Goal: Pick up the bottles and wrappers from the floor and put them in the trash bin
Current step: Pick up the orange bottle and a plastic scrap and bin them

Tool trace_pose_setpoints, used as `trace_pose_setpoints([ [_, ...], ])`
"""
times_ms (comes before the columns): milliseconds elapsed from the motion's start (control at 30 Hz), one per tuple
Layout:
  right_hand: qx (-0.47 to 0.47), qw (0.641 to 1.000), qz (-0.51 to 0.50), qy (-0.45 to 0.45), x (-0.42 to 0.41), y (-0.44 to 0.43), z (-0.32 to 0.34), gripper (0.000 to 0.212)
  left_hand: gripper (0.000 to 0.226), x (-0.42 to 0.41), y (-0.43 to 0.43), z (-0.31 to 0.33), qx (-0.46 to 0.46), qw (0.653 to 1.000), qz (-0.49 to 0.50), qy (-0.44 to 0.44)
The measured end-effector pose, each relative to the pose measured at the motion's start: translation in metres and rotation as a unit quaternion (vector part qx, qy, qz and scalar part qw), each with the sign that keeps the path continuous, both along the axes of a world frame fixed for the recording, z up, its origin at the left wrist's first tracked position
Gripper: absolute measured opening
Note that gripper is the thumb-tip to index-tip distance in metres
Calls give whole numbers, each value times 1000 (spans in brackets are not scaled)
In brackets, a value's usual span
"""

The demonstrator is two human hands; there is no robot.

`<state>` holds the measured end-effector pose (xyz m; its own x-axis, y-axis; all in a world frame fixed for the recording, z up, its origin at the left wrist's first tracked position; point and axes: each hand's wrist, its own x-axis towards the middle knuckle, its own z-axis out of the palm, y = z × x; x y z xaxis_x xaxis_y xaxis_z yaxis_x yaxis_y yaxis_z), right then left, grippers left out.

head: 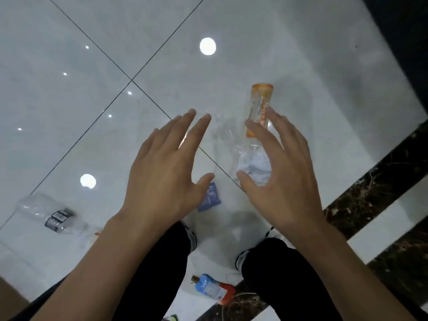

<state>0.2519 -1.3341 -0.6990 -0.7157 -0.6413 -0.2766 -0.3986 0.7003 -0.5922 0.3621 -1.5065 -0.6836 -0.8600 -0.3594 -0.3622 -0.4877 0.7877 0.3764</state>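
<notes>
Both my hands, left [162, 179] & right [284, 181], hover w/ fingers apart, holding nothing. Orange-label bottle [259, 107] lies on floor [69, 66] beyond right fingertips. Best grab its middle, 1 firm wrap.

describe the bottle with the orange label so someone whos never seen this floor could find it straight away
Start at the dark marbled border strip along the right of the white tiled floor. On the white tile just inside it, beyond the fingertips of the open right hand, lies the orange-labelled bottle. It is the only orange one; the clear bottle with a dark label lies far to the left.
</notes>
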Motion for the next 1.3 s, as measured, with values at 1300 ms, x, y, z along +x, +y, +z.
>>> trace_pose_setpoints([
  [1300, 315, 851, 407, 106, -53, -97, -267, 38, 133, 6, -2, -36, -100, 994, -36, 8],
])
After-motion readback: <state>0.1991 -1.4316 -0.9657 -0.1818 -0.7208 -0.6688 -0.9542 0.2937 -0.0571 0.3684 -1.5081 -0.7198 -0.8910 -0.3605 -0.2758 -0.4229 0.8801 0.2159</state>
